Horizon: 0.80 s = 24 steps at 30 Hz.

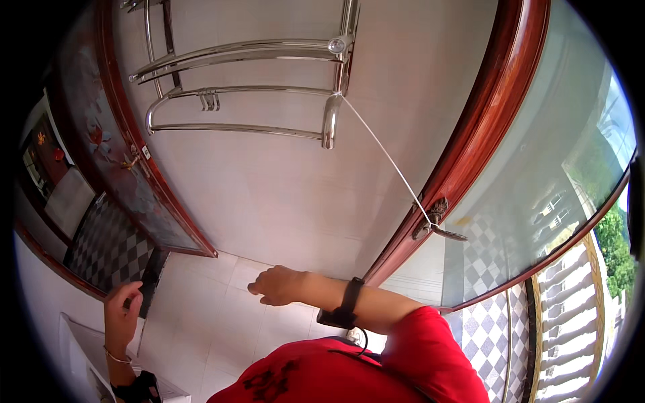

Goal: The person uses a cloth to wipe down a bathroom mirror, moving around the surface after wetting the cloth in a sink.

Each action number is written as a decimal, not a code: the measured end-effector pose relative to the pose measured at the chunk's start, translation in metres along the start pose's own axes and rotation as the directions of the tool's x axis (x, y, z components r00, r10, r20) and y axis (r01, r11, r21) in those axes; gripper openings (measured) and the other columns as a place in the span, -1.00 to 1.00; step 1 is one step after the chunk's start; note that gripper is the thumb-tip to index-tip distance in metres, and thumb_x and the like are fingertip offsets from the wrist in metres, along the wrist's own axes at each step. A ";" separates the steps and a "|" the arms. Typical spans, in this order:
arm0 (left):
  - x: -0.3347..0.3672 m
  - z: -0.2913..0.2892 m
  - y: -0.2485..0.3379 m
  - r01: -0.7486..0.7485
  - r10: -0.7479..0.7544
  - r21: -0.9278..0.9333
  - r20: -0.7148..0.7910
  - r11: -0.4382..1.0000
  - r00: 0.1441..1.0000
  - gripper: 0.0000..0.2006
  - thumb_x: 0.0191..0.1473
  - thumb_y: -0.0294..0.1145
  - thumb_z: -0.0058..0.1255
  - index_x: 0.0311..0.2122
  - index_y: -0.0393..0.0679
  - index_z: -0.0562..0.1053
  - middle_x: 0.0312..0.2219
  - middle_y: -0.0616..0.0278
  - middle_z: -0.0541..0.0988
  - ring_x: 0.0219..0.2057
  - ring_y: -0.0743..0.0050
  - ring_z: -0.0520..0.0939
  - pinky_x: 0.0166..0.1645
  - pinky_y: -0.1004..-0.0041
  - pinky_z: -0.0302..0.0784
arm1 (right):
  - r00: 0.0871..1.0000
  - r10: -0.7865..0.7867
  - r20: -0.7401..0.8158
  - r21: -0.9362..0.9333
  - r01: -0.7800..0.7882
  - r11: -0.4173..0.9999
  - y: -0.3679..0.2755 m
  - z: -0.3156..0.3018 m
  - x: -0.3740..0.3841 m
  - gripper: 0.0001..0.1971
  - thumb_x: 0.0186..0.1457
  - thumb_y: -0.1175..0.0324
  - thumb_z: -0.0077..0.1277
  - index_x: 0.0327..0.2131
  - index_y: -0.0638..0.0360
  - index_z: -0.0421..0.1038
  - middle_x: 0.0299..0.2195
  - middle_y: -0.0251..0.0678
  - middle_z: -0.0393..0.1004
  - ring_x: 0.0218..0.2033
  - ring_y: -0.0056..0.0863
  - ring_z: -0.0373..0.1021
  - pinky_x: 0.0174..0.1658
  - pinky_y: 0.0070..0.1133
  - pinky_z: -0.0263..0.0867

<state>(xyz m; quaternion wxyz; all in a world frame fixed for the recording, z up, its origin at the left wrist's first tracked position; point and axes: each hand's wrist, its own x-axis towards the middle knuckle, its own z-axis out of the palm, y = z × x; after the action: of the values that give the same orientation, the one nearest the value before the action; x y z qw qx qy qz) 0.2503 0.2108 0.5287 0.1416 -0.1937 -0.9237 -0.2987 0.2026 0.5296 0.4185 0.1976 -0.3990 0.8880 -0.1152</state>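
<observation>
Perhaps the white cord, tied between the steel rack and the right door, could strain if that door swings. The right hand reaches left above the tiled floor, loosely curled; I cannot tell whether it grips anything. The left hand, near left, looks empty, thumb and fingers apart.

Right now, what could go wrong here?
1. The white cord runs from the metal rack to the door handle; if that door swings, it might strain the rack or slip off the lever.
2. The cord is thin and pale against a light wall, so an arm could catch it unnoticed.
3. A black cable loops beside the forearm strap behind the right hand; it might snag.
</observation>
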 end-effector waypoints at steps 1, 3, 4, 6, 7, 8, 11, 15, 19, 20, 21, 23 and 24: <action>-0.017 -0.014 -0.026 0.061 -0.062 -0.043 -0.017 0.997 0.998 -0.82 -0.10 -0.63 -0.08 -0.30 -0.33 0.41 -0.56 0.17 0.45 -0.54 0.49 0.45 -0.43 0.55 0.37 | 0.997 0.035 0.073 0.079 -0.040 0.996 0.004 0.013 0.000 -0.72 0.03 0.24 -0.08 -0.20 0.11 0.26 -0.36 -0.17 0.40 -0.25 -0.20 0.34 -0.21 -0.34 0.24; -0.047 -0.035 -0.072 0.217 -0.230 -0.136 -0.086 0.967 0.969 -0.85 -0.05 -0.59 -0.12 -0.31 -0.33 0.41 -0.58 0.21 0.44 -0.56 0.56 0.43 -0.46 0.59 0.37 | 0.977 0.104 0.184 0.139 -0.130 0.982 0.010 0.031 -0.004 -0.71 -0.01 0.24 -0.05 -0.18 0.04 0.27 -0.31 -0.17 0.37 -0.21 -0.19 0.30 -0.21 -0.31 0.22; -0.062 -0.043 -0.090 0.213 -0.226 -0.146 -0.084 0.966 0.970 -0.85 -0.05 -0.59 -0.12 -0.31 -0.33 0.41 -0.58 0.21 0.44 -0.56 0.56 0.43 -0.46 0.59 0.37 | 0.963 0.144 0.227 0.145 -0.180 0.973 0.012 0.036 -0.003 -0.69 -0.04 0.24 -0.03 -0.18 0.02 0.27 -0.29 -0.17 0.36 -0.20 -0.20 0.30 -0.22 -0.32 0.23; -0.085 -0.052 -0.123 0.283 -0.316 -0.221 -0.126 0.933 0.941 -0.86 0.00 -0.56 -0.17 -0.32 -0.33 0.41 -0.60 0.22 0.43 -0.58 0.58 0.42 -0.50 0.61 0.37 | 0.949 0.216 0.232 0.148 -0.254 0.956 0.008 0.032 -0.003 -0.68 -0.06 0.24 -0.01 -0.17 0.01 0.29 -0.34 -0.20 0.39 -0.24 -0.23 0.32 -0.24 -0.33 0.24; -0.093 -0.054 -0.134 0.283 -0.316 -0.227 -0.126 0.932 0.940 -0.86 0.00 -0.56 -0.17 -0.32 -0.33 0.41 -0.60 0.22 0.43 -0.58 0.58 0.42 -0.50 0.61 0.37 | 0.944 0.243 0.222 0.165 -0.282 0.945 0.004 0.024 -0.003 -0.67 -0.06 0.24 -0.01 -0.16 0.01 0.29 -0.36 -0.22 0.40 -0.26 -0.25 0.34 -0.24 -0.34 0.25; -0.099 -0.054 -0.143 0.310 -0.349 -0.249 -0.128 0.917 0.928 -0.86 0.02 -0.54 -0.19 -0.32 -0.33 0.41 -0.61 0.22 0.42 -0.59 0.59 0.42 -0.51 0.61 0.37 | 0.943 0.246 0.224 0.162 -0.285 0.945 0.003 0.017 0.000 -0.67 -0.06 0.24 -0.01 -0.16 0.01 0.29 -0.36 -0.22 0.40 -0.26 -0.25 0.34 -0.24 -0.34 0.25; -0.105 -0.046 -0.161 0.331 -0.378 -0.279 -0.131 0.901 0.917 -0.86 0.05 -0.52 -0.20 -0.33 -0.32 0.40 -0.61 0.22 0.42 -0.59 0.59 0.43 -0.52 0.62 0.37 | 0.953 0.258 0.159 0.249 -0.292 0.924 0.005 -0.005 0.004 -0.67 -0.07 0.26 -0.01 -0.16 0.02 0.30 -0.37 -0.25 0.43 -0.29 -0.28 0.36 -0.26 -0.37 0.26; -0.090 -0.031 -0.149 0.318 -0.356 -0.270 -0.102 0.909 0.929 -0.86 0.05 -0.50 -0.17 -0.33 -0.32 0.40 -0.62 0.23 0.42 -0.60 0.59 0.45 -0.53 0.62 0.38 | 0.928 0.266 -0.261 0.168 -0.228 0.959 0.024 -0.025 -0.003 -0.82 -0.07 0.32 -0.03 -0.33 0.08 0.35 -0.44 -0.32 0.40 -0.38 -0.29 0.37 -0.33 -0.38 0.29; -0.073 -0.028 -0.138 0.329 -0.356 -0.317 -0.031 0.890 0.934 -0.86 0.04 -0.49 -0.15 -0.37 -0.33 0.42 -0.64 0.24 0.42 -0.63 0.61 0.44 -0.54 0.61 0.38 | -0.021 0.052 -0.998 0.056 -0.209 0.976 0.021 -0.088 -0.042 -0.88 -0.16 0.58 0.04 -0.50 0.13 0.35 -0.59 -0.36 0.35 -0.68 -0.48 0.32 -0.64 -0.60 0.24; -0.056 -0.022 -0.123 0.290 -0.315 -0.269 -0.054 0.918 0.948 -0.88 0.01 -0.51 -0.11 -0.40 -0.33 0.44 -0.65 0.24 0.42 -0.65 0.62 0.43 -0.56 0.62 0.36 | -0.155 0.044 -0.987 0.086 -0.276 0.957 0.025 -0.103 -0.059 -0.89 -0.14 0.58 0.03 -0.49 0.15 0.36 -0.60 -0.35 0.35 -0.69 -0.53 0.30 -0.64 -0.63 0.21; -0.033 -0.013 -0.106 0.209 -0.228 -0.263 -0.045 0.942 0.973 -0.90 -0.02 -0.53 -0.09 -0.40 -0.32 0.44 -0.64 0.24 0.43 -0.64 0.62 0.44 -0.56 0.61 0.35 | -0.260 0.074 -0.963 0.149 -0.283 0.948 0.034 -0.113 -0.075 -0.91 -0.12 0.58 0.03 -0.48 0.18 0.36 -0.62 -0.35 0.34 -0.69 -0.55 0.26 -0.63 -0.64 0.17; 0.021 0.005 -0.062 0.043 -0.042 -0.243 0.007 0.969 0.999 -0.91 -0.06 -0.58 -0.06 -0.39 -0.32 0.45 -0.62 0.22 0.45 -0.64 0.59 0.44 -0.55 0.60 0.34 | -0.316 0.057 -0.947 0.156 -0.296 0.943 0.050 -0.125 -0.098 -0.91 -0.12 0.58 0.03 -0.48 0.20 0.37 -0.64 -0.35 0.33 -0.68 -0.56 0.24 -0.63 -0.64 0.15; 0.050 0.017 -0.033 -0.046 0.060 -0.232 0.051 0.972 0.997 -0.90 -0.08 -0.61 -0.04 -0.38 -0.31 0.45 -0.61 0.20 0.46 -0.64 0.56 0.45 -0.54 0.58 0.34 | -0.323 0.056 -0.945 0.158 -0.300 0.941 0.052 -0.124 -0.106 -0.91 -0.12 0.58 0.03 -0.48 0.20 0.37 -0.64 -0.35 0.33 -0.68 -0.56 0.24 -0.63 -0.64 0.15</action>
<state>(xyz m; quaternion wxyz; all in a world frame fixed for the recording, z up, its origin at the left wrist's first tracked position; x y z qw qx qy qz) 0.1889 0.2100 0.5182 0.0994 -0.2418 -0.8810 -0.3943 0.1772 0.6499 0.5383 -0.6080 -0.0162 0.7402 -0.2866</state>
